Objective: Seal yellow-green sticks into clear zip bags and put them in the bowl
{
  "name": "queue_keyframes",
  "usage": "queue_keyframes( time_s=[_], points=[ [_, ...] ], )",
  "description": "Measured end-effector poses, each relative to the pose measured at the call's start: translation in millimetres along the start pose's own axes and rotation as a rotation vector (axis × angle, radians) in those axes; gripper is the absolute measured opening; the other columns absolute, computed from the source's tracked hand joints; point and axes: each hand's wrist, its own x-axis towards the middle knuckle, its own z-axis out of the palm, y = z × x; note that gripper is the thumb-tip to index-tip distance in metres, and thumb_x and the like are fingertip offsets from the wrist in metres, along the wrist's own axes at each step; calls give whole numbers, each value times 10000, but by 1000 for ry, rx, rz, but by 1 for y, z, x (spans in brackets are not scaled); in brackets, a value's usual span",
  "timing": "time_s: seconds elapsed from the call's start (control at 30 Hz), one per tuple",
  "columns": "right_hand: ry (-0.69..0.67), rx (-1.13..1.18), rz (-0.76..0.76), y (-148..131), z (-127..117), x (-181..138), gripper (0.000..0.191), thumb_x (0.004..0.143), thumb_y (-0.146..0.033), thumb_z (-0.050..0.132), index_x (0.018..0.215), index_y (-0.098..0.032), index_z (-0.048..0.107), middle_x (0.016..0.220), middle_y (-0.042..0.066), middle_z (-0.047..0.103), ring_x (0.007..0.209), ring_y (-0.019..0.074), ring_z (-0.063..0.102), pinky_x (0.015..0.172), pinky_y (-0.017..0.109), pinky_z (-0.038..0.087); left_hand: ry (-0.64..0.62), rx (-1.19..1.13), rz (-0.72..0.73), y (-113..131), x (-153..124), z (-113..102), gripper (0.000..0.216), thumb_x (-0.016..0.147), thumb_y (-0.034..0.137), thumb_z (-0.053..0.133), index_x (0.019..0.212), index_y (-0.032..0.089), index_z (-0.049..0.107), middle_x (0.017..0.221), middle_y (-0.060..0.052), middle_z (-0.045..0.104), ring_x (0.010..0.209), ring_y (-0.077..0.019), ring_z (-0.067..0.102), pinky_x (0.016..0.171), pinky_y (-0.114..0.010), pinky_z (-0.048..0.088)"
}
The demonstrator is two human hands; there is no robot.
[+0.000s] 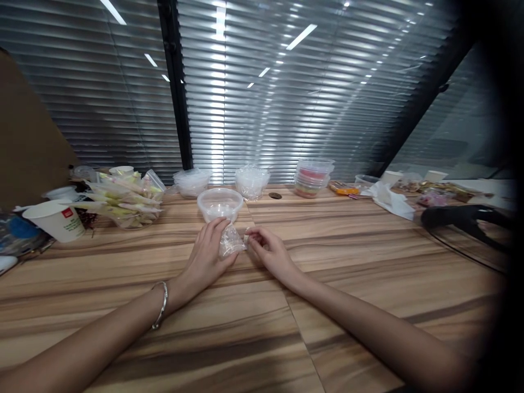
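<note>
A small clear plastic bag with whitish contents is in my left hand, whose fingers and thumb close round its left side. My right hand is closed in a pinch at the bag's right end, on a small pale piece. Whether that piece is part of the bag or separate, I cannot tell. Just behind my left fingers stands a round clear plastic bowl.
At the left are a bowl heaped with yellowish packets and a paper cup. Clear containers are stacked at the back. Tissue and a black object with a cable lie to the right. The wooden table has a round hole.
</note>
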Motion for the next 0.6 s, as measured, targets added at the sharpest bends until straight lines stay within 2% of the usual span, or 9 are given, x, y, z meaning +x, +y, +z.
queue_keyframes(
  time_s=[0.1,0.27,0.4,0.5,0.6],
  points=[
    [51,-200,-110,1,-8,4,273,815,-161,465,1053,-237,576,1009,58,592,971,221,517,882,379,394,12,-12,-26,0,0,-1,632,766,279,598,1320,206,303,1305,-120,421,1213,-276,398,1017,-461,340],
    [-111,-489,-191,9,-11,4,508,751,-83,475,1224,-265,511,1246,74,504,1161,256,406,1000,449,300,60,-49,-59,-3,0,0,591,749,236,583,1282,194,331,1292,-129,420,1224,-275,393,1026,-463,331],
    [-184,-592,-197,16,-8,2,384,791,-119,479,1104,-292,618,1283,58,494,1217,278,351,1006,498,254,47,-64,-52,-6,0,2,523,704,165,562,1197,193,386,1259,-123,437,1207,-278,408,1010,-466,343],
    [-189,-542,-200,18,-9,3,216,818,-186,512,939,-268,672,1145,70,571,1141,270,411,973,481,291,30,-82,-16,-6,-1,3,515,699,144,544,1185,196,383,1240,-120,450,1200,-272,415,1004,-460,348],
    [-132,-390,-172,15,-10,5,157,840,-255,521,919,-258,657,986,67,608,1003,247,487,910,435,348,8,-81,32,-3,-1,3,541,717,166,540,1223,197,351,1247,-126,454,1203,-272,414,1002,-459,348]
  ],
)
